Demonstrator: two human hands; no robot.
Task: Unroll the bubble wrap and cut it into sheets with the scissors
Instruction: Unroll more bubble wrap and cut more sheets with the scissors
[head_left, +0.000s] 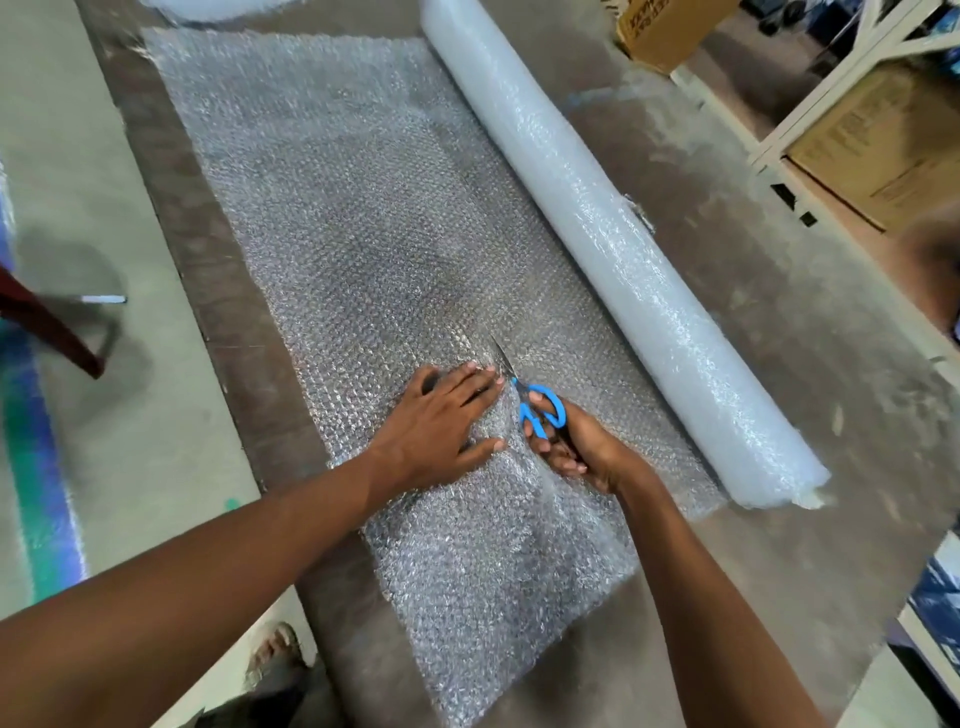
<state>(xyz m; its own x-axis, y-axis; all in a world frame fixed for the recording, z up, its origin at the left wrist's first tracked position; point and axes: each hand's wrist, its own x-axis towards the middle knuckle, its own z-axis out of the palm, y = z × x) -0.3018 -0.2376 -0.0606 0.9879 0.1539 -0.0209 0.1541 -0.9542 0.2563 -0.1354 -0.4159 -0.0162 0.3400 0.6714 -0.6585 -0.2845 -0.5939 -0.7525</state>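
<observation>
A long roll of bubble wrap (597, 218) lies diagonally across the brown table (779, 545). Its unrolled length (353, 208) spreads flat to the left of the roll. My left hand (441, 421) presses flat on the wrap with straight fingers, just left of the cut line. My right hand (576, 447) grips the blue-handled scissors (535, 402), fingers through the loops. The blades point away from me into the wrap. Behind the scissors the wrap is split towards the near edge.
Cardboard boxes (878, 150) sit on white shelving (795, 104) at the right. Another box (670, 31) stands at the top. A dark red chair leg (52, 327) stands on the floor at the left. A sandalled foot (275, 649) shows by the table's near edge.
</observation>
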